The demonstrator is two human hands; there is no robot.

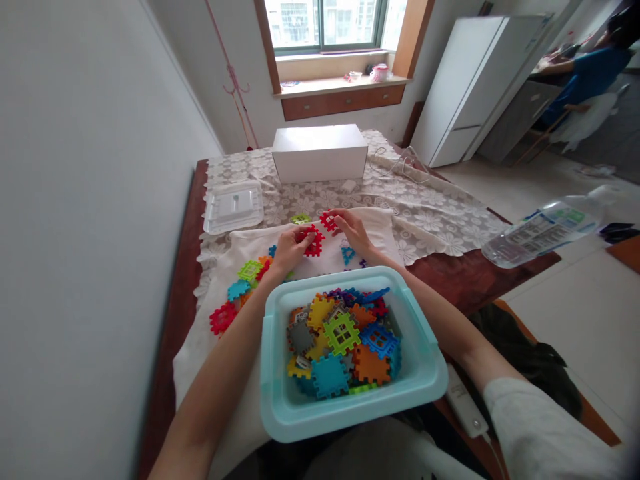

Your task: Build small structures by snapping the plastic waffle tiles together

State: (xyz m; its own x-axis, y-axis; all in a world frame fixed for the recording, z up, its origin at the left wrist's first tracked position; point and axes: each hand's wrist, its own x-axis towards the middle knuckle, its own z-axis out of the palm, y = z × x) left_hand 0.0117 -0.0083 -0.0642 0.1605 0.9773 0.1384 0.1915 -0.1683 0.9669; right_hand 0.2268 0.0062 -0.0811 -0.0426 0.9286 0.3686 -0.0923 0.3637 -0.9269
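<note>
Our left hand [291,247] pinches red piece [320,244], fingers nearly closed; our right hand [353,228] likewise pinches second red piece [329,221], at first's one o'clock, just beside; contact unclear. Neither shows clear long axis.

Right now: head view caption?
Left hand and right hand hold red toothed plastic pieces beyond a rectangular aqua plastic tub.

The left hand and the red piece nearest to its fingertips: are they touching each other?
Touching. The head view shows the left hand holding the red piece, covering part of its left side.
</note>
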